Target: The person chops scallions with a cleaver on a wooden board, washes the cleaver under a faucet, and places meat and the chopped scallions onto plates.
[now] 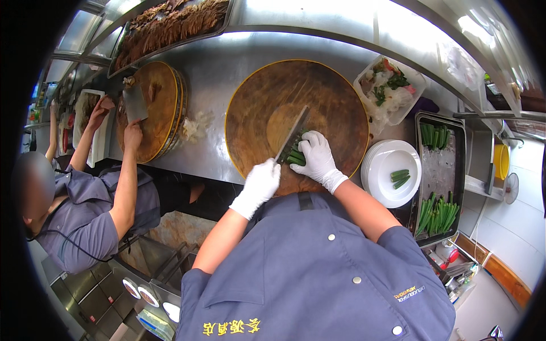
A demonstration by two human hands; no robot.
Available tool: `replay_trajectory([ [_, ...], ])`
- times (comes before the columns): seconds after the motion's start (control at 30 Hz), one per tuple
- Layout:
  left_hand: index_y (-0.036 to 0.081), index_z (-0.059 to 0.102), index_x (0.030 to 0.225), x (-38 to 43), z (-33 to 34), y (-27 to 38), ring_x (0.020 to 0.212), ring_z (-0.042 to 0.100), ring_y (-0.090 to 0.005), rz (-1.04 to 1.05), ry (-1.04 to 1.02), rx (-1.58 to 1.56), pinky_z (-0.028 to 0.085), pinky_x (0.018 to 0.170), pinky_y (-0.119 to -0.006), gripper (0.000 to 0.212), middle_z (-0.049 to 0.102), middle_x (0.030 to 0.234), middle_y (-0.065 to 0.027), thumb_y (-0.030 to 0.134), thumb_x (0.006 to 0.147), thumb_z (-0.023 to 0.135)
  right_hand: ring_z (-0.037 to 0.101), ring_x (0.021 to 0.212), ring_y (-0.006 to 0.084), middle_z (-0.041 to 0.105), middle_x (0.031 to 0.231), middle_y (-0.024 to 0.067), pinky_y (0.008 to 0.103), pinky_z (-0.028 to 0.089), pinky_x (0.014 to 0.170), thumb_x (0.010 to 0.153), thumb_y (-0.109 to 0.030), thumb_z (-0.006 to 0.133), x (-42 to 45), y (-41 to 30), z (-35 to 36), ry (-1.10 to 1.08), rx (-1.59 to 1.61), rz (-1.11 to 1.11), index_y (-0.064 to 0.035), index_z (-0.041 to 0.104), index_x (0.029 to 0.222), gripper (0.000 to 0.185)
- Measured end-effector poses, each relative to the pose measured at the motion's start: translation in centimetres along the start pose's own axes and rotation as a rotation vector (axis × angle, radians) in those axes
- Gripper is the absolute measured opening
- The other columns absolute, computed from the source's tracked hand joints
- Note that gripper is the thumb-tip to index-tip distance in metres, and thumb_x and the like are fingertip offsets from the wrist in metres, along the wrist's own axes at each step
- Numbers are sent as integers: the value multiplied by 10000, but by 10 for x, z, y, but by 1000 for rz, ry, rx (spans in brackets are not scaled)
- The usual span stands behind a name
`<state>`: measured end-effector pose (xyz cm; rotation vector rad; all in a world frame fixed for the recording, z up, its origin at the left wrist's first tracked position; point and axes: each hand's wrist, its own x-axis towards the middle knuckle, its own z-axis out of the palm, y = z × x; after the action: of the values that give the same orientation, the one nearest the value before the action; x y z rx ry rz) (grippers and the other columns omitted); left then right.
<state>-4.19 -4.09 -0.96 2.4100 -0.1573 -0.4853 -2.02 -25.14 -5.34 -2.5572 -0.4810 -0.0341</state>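
Observation:
On a round wooden chopping block (251,98) lie several green okra pods (296,157) in a small bunch. My left hand (260,181), in a white glove, is closed round the handle of a cleaver (294,130), seen nearly edge-on beside the okra. My gloved right hand (318,157) holds the okra down with bent fingers, close to the blade. Right of the block, cut okra (399,178) sits in the top dish of a stack of white plates (375,187). A dark metal tray (441,170) beyond holds more okra in two groups.
A clear tub (420,81) of food scraps stands behind the plates. At left, a co-worker (85,213) holds a cleaver (135,102) over another round block (166,123) and a piece of meat. A tray of sliced meat (170,34) is at the upper left. Scraps (197,125) lie between the blocks.

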Motion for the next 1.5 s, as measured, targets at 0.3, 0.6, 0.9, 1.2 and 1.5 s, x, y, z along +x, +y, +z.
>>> replay_trajectory([
  [0.3, 54, 579, 951, 11, -19, -1, 758, 677, -414, 33, 115, 237, 534, 697, -525, 225, 680, 781, -217, 274, 985, 540, 474, 1244, 380, 527, 1214, 132, 505, 407, 1054, 668, -344, 853, -7, -1, -2, 103, 35, -31, -84, 588, 972, 479],
  [0.6, 53, 631, 1016, -7, -20, -2, 692, 672, -338, 251, 205, 430, 554, 623, -453, 209, 630, 828, -155, 195, 864, 606, 402, 1406, 399, 467, 1477, 224, 504, 303, 1180, 871, -578, 649, 31, -63, -59, -264, 277, -383, -28, 481, 1426, 799],
  [0.9, 134, 655, 1181, -40, -35, -17, 692, 627, -276, 376, 224, 459, 521, 582, -410, 345, 600, 825, -92, 137, 837, 628, 349, 1438, 432, 361, 1533, 304, 465, 293, 1194, 721, -792, 652, 93, -53, -20, -623, -54, -414, 55, 454, 1420, 1117],
  [1.2, 153, 636, 1311, -96, -63, -19, 656, 633, -270, 313, 254, 378, 525, 597, -383, 440, 643, 839, -102, 144, 873, 673, 613, 1146, 346, 664, 1161, 173, 405, 477, 999, 943, -245, 630, 68, 26, -55, 313, 424, 79, -13, 655, 1108, 285],
  [1.5, -16, 550, 1256, -67, -5, 35, 807, 663, -410, 125, -44, 81, 532, 744, -489, 359, 667, 881, -232, 227, 992, 552, 580, 1019, 334, 590, 1017, 129, 418, 494, 879, 764, -83, 682, -53, 28, -31, 423, 248, 175, -66, 613, 898, 152],
])
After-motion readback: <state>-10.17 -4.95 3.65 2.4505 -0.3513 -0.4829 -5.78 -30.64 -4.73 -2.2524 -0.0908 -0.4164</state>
